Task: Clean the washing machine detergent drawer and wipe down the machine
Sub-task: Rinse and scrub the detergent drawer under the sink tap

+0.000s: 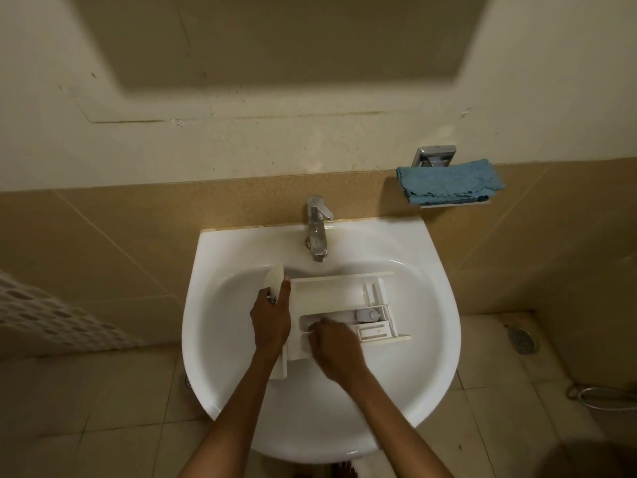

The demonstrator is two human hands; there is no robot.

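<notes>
Forearms extended forward, left hand (270, 322) grip on drawer (327, 294), right hand (336, 346) curled, blurred.

Dim, warm yellowish indoor light throughout. Brightest on white sink (206, 270), soft sheen along its rim; small glints on tap (317, 232). Large soft-edged darker patch high on wall (275, 46), another dark blob in bottom right corner. Wide-angle bending toward edges, tile lines (103, 235) bowed. Motion blur on right grip (336, 350); corners and left-side mesh (51, 315) soft, smeared. Fine detail muddy, noisy.
</notes>
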